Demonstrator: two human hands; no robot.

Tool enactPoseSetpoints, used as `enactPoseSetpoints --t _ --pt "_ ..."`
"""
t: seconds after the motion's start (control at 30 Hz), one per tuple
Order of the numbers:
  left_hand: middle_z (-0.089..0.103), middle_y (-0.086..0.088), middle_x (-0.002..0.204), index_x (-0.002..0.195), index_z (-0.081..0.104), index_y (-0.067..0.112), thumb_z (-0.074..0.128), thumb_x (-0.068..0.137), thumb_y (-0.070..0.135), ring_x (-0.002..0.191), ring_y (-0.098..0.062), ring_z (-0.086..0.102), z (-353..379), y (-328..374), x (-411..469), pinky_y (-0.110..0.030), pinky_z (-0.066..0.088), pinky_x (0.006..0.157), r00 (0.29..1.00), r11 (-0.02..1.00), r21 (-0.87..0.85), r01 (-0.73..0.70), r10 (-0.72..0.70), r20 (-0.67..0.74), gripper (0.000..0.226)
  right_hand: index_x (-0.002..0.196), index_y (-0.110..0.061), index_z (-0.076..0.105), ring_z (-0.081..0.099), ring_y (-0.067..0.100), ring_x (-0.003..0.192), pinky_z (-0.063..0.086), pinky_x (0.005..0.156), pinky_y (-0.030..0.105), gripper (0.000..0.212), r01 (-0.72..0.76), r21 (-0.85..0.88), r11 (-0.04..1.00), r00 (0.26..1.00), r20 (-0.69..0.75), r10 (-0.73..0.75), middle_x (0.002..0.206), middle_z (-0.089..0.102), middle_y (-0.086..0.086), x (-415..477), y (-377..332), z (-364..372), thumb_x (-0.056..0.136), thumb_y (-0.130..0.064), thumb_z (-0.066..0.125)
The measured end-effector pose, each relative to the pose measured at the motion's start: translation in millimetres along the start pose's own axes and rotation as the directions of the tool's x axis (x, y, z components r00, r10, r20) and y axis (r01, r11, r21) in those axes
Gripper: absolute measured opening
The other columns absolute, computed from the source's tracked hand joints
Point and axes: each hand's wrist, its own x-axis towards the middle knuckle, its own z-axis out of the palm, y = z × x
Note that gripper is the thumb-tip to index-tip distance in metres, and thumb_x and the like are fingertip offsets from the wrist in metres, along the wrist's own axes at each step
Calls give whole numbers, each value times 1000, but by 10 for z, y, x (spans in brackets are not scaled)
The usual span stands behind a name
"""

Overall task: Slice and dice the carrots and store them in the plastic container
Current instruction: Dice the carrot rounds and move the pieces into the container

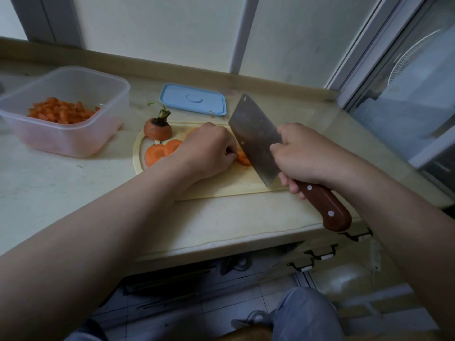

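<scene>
Both forearms are bare. The left forearm [110, 217] reaches up from the lower left, its wrist lying across the near edge of the cutting board [221, 189]. The left hand [206, 148] is knuckles-up, fingers curled under in a claw over the carrot slices [243, 158], with the fingertips hidden beneath it. The right forearm [394, 217] comes in from the right. The right hand [302, 156] grips the cleaver [253, 136] where handle meets blade. Its fingers wrap under the wooden handle, and its thumb side lies against the blade's flat. Just beside the left hand's knuckles stands the blade.
</scene>
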Motion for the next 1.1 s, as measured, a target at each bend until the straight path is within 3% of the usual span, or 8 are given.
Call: enactPoseSetpoints --t 0.13,0.27,0.47,0.6,0.73,0.93,1.1 --pt "72 0 86 89 78 20 66 84 19 85 -22 60 -2 -2 -4 -44 53 76 1000 1000 13 7 -6 -5 13 135 -3 44 61 31 49 55 46 36 30 -14 -13 1000 1000 7 14 75 71 30 -7 -24 15 107 -15 38" --pt "73 2 89 92 79 21 66 86 19 85 -20 60 -11 18 -10 -42 54 77 1000 1000 12 5 -5 -1 15 115 -7 46 58 27 44 54 46 36 16 -37 -39 999 999 26 38 70 68 28 4 -48 59 103 -10 37" --pt "73 2 89 92 79 19 66 85 18 84 -19 61 1 21 -13 -42 54 77 1000 1000 16 12 -11 -18 15 103 -14 44 61 34 48 60 52 52 8 -60 -130 990 997 49 66 70 70 31 31 -114 140 100 -12 38" --pt "72 -4 87 92 76 15 65 84 20 84 -23 62 34 -6 1 -44 53 76 999 999 29 36 -36 -5 14 101 -9 48 57 31 38 56 45 39 10 -42 -183 982 998 40 50 65 68 29 78 -241 152 99 -7 38" --pt "71 -6 84 89 75 14 64 81 23 81 -25 62 47 -18 2 -44 54 74 999 998 36 51 -51 4 16 99 -4 52 58 32 39 56 44 40 15 -14 -195 981 999 32 21 59 67 25 140 -306 158 93 -2 38" --pt "72 -3 82 84 77 16 65 83 19 80 -25 62 0 9 -36 -42 53 75 1000 1000 10 0 0 -22 12 109 -7 48 60 33 51 59 52 50 16 -47 -55 997 996 68 51 70 69 31 178 -69 10 99 -10 36" --pt "70 -1 81 84 75 17 63 83 20 78 -22 60 26 13 -24 -42 53 72 1000 999 45 -17 17 -5 13 125 5 51 59 32 51 53 45 35 29 -53 28 998 998 36 52 79 70 35 109 59 -145 104 -10 40"
